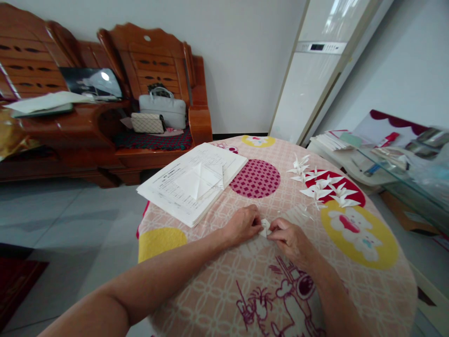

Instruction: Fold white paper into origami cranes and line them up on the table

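A small folded piece of white paper lies at the middle of the round table, pinched between my two hands. My left hand has its fingers closed on the paper's left edge. From the other side, my right hand grips the right edge between thumb and fingers. Several white paper cranes stand beyond my right hand. Farther left, a stack of printed sheets carries a creased, partly folded paper on top.
A patterned cloth covers the table. Behind it stands a wooden armchair with a grey bag and a quilted purse. At right, a glass-topped side table holds papers and other items. A tall white cabinet-like unit stands at the wall.
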A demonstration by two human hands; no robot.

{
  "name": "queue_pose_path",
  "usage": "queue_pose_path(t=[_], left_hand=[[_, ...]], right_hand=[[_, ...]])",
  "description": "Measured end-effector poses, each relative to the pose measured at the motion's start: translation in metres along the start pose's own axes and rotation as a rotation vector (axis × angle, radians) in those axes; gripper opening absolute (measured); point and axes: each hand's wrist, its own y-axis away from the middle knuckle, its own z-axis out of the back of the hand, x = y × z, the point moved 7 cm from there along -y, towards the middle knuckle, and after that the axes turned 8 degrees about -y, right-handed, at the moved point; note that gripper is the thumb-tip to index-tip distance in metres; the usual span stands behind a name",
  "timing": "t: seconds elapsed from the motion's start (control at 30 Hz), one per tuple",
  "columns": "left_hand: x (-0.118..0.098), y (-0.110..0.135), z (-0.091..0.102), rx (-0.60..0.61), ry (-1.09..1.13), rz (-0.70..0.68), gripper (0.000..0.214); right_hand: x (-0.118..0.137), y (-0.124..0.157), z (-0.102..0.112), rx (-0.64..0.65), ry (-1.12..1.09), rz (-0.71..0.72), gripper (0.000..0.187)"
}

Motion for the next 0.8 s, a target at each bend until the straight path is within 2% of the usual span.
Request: queue_pose_path(t=[0.4, 0.8], left_hand=[[0.0006, -0.0004, -0.0033, 0.028, -0.065, 0.016, 0.012], [-0.0001, -0.0006, -0.0049, 0.029, -0.111, -0.003, 0.011]], right_hand=[[-0.0008, 0.0002, -0.0039, 0.021, 0.043, 0.020, 0.034], [-0.0003, -0.0015, -0.0006, -0.012, -0.013, -0.007, 0.033]])
